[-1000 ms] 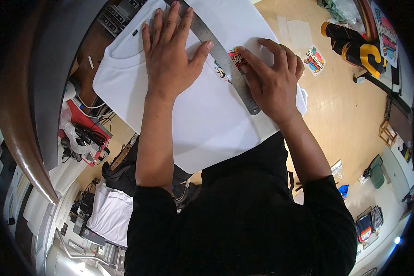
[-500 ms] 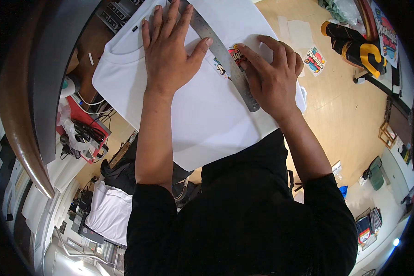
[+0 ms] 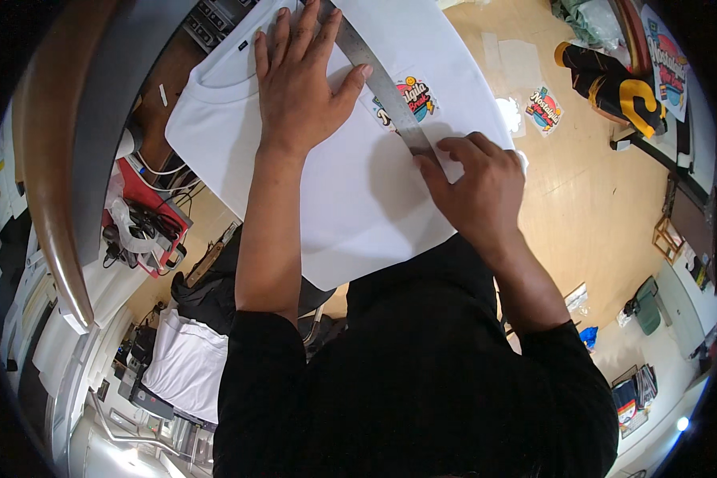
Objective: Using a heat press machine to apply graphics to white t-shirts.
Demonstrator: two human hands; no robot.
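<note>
A white T-shirt [image 3: 342, 215] lies spread in front of me, its neckline toward the upper left. A long metal ruler [image 3: 381, 86] rests slantwise over it, crossing a colourful printed graphic [image 3: 416, 95] that shows on both sides. My left hand [image 3: 299, 103] is flat on the shirt with fingers stretched out, the fingertips by the ruler's far end and the thumb near its edge. At the near end, my right hand [image 3: 486, 191] has the ruler between its thumb and curled fingers. Part of that end is hidden by the hand.
On the floor to the right lies a similar colourful sticker [image 3: 544, 110] beside pale paper sheets [image 3: 520, 62]. A black and yellow cloth item [image 3: 613, 88] sits farther right. Cables fill a red tray [image 3: 155, 215] on the left, above a folded white cloth [image 3: 187, 358].
My right hand has moved from the printed graphic down to the ruler's near end, uncovering the graphic. My left hand stays flat on the shirt. The view has shifted slightly.
</note>
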